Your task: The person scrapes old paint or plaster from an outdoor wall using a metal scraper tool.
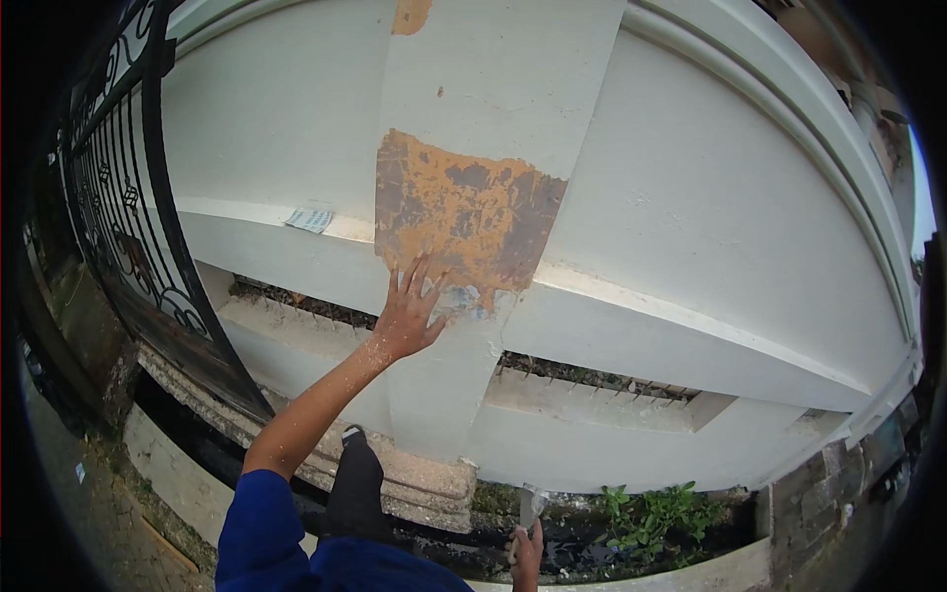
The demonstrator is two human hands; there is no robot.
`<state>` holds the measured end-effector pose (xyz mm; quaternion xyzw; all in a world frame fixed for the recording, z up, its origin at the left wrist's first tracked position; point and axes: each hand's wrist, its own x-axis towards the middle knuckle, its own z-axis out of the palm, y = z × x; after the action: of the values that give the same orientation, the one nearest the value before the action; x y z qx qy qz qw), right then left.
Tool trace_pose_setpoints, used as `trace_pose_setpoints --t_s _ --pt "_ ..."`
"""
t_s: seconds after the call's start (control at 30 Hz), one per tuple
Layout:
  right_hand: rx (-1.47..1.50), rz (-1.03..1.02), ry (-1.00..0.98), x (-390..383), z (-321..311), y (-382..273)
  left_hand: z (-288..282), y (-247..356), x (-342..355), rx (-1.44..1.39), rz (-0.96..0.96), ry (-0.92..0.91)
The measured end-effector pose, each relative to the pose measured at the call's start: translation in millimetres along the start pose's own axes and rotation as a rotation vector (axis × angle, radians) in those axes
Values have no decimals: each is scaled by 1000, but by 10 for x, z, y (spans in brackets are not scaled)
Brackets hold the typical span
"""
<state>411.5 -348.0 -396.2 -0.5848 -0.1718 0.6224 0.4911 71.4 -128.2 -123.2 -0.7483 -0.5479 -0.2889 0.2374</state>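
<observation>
The spread, empty left hand lies at the patch's lower edge; well below, the right hand grips the scraper, blade up.

Your right hand partly covers the scraper, and the view's lower edge cuts off your right forearm.

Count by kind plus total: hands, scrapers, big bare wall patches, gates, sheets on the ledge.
Hands: 2 (left hand, right hand)
Scraper: 1
Big bare patch: 1
Gate: 1
Sheet: 1
Total: 6
</observation>
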Motion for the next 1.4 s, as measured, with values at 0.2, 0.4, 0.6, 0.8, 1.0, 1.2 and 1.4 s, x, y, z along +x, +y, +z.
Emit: trace_pose_setpoints --t_s 0.2,0.4,0.6,0.8,1.0,1.2,1.4 --pt "3 -345 -115 -8 578 -717 -177 -4 1631 93 -7 399" --pt "-24 -456 -159 60 1066 -1021 -32 -53 1742 143 138 481" --pt "-17 -647 -230 246 1432 -1505 -262 -539 1786 256 272 420" --pt "60 -886 -34 321 1871 -1698 -667 -783 2113 275 143 577" --pt "96 -955 154 535 2329 -1633 -538 -819 2104 137 50 627" --pt "201 -987 71 563 2646 -1896 -526 -837 2104 176 36 720" --pt "121 -1019 -56 405 2487 -1742 -471 -820 2138 175 37 735"
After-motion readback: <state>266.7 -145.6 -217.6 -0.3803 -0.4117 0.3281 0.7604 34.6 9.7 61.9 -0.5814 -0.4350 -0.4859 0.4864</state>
